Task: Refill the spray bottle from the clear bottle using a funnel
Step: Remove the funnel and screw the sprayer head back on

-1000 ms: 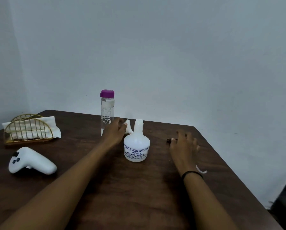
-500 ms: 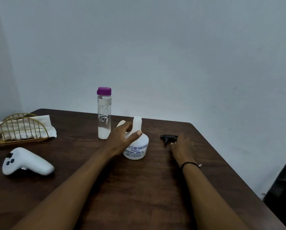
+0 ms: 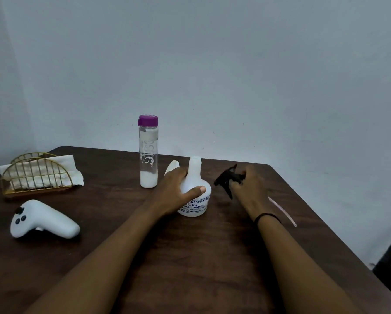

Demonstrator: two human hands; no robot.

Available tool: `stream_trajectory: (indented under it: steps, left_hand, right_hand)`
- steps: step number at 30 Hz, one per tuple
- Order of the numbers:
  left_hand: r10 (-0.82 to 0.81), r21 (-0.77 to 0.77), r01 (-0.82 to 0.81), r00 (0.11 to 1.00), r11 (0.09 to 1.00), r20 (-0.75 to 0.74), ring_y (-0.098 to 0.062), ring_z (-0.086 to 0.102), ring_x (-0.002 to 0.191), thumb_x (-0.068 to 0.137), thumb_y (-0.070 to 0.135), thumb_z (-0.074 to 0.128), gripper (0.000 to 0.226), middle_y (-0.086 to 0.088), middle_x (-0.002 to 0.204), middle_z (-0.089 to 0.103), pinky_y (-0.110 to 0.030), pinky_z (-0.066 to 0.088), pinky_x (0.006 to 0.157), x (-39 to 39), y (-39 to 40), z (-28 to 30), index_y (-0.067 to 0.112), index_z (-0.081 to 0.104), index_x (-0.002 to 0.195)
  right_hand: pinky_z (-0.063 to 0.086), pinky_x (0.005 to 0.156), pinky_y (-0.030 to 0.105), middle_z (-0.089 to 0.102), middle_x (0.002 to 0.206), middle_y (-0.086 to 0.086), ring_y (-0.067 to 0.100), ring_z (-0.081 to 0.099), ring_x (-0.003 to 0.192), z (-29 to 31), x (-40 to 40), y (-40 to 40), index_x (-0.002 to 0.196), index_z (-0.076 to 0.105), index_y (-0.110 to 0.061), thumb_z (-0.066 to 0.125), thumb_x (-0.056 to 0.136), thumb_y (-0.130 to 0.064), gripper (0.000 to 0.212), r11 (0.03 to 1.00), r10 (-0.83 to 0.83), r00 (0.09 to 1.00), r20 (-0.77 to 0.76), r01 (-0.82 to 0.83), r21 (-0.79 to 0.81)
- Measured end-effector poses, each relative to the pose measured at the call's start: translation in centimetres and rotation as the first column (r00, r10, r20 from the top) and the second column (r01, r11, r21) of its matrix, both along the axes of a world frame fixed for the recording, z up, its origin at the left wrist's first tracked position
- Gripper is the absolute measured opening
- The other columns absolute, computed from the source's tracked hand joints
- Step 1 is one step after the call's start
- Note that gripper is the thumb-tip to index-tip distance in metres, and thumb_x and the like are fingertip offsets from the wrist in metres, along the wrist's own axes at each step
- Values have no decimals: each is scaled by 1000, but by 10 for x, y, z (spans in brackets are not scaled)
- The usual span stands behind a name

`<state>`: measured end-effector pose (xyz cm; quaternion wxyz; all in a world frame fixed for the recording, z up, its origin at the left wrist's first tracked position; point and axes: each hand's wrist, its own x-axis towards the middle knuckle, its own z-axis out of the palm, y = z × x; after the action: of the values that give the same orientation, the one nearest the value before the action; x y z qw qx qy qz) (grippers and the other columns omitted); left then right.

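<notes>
A white spray bottle [image 3: 195, 175] with an open neck stands upright on the dark wooden table. My left hand [image 3: 175, 193] is wrapped around its body. My right hand [image 3: 250, 189] holds the black trigger sprayer head [image 3: 226, 179] lifted just right of the bottle, blurred by motion; its thin dip tube [image 3: 282, 211] trails past my wrist. A clear bottle [image 3: 148, 152] with a purple cap stands behind and left of the spray bottle. A white funnel [image 3: 173, 167] lies behind my left hand, mostly hidden.
A gold wire napkin holder [image 3: 34, 175] with white napkins sits at the far left. A white handheld controller [image 3: 42, 220] lies in front of it. The table edge [image 3: 326, 209] runs diagonally on the right; a wall stands close behind.
My right hand has picked the black sprayer head up off the table. My left hand has closed more fully around the spray bottle's body.
</notes>
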<state>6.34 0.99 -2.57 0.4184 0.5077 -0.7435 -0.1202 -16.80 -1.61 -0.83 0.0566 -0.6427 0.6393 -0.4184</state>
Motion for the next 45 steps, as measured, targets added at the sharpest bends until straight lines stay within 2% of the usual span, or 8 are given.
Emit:
stream_trajectory:
  steps: [3, 8, 12, 19, 24, 28, 34, 45]
  left_hand:
    - [3, -15, -3, 1000, 1000, 10, -4, 58, 86, 81, 67, 61, 40, 13, 90, 61, -30, 48, 72, -1, 0, 0, 30, 57, 96]
    - [31, -19, -30, 999, 999, 13, -4, 57, 83, 81, 71, 54, 41, 13, 89, 59, -29, 43, 67, -2, -3, 1, 32, 56, 94]
    - [39, -16, -40, 998, 999, -48, -8, 60, 88, 84, 68, 51, 40, 8, 92, 63, -38, 51, 75, -6, 1, 5, 30, 59, 94]
    - [55, -20, -58, 986, 998, -155, -10, 61, 95, 91, 59, 54, 33, 10, 96, 63, -45, 53, 85, -14, 4, 11, 28, 62, 101]
    - [74, 11, -73, 984, 997, -164, -9, 63, 98, 85, 68, 50, 40, 10, 100, 66, -46, 54, 87, -11, -1, 8, 35, 62, 105]
    - [70, 47, -64, 987, 997, -146, -10, 63, 99, 80, 72, 47, 51, 10, 103, 68, -42, 54, 89, -13, 0, 12, 33, 62, 109]
    - [74, 40, -69, 987, 997, -140, -11, 62, 91, 80, 69, 49, 41, 13, 90, 62, -34, 48, 77, -12, 0, 13, 32, 59, 96]
    - [67, 57, -59, 986, 997, -150, -13, 63, 101, 89, 59, 56, 41, 6, 107, 69, -41, 53, 89, -13, 2, 14, 27, 63, 113]
  right_hand:
    - [46, 67, 29, 63, 93, 2, 20, 61, 84, 20, 9, 12, 101, 53, -13, 67, 82, -10, 24, 982, 102, 971, 217, -64, -176]
    - [53, 85, 16, 69, 109, 0, 11, 66, 101, 57, 23, 31, 123, 60, -11, 63, 86, 1, 39, 887, 378, 780, 499, -150, -436]
    - [52, 83, 19, 69, 102, 5, 11, 67, 97, 82, 35, 48, 120, 62, -1, 61, 90, 5, 30, 799, 557, 614, 560, -210, -564]
    - [53, 97, 37, 68, 103, -1, 20, 69, 100, 106, 47, 64, 112, 59, -11, 61, 90, 1, 25, 656, 742, 420, 523, -293, -695]
    - [52, 101, 41, 66, 106, 4, 24, 70, 104, 123, 58, 69, 114, 51, -6, 58, 94, 5, 24, 618, 776, 379, 503, -304, -725]
    - [53, 98, 36, 65, 107, 3, 23, 70, 105, 133, 65, 74, 113, 50, -10, 57, 94, 5, 25, 593, 782, 429, 452, -289, -752]
    - [53, 93, 31, 64, 108, 2, 23, 70, 105, 137, 72, 75, 112, 49, -12, 57, 94, 7, 27, 569, 793, 439, 422, -287, -771]
    - [54, 98, 39, 67, 108, 3, 24, 70, 101, 112, 73, 62, 114, 52, -8, 59, 93, 5, 25, 611, 789, 413, 456, -443, -656]
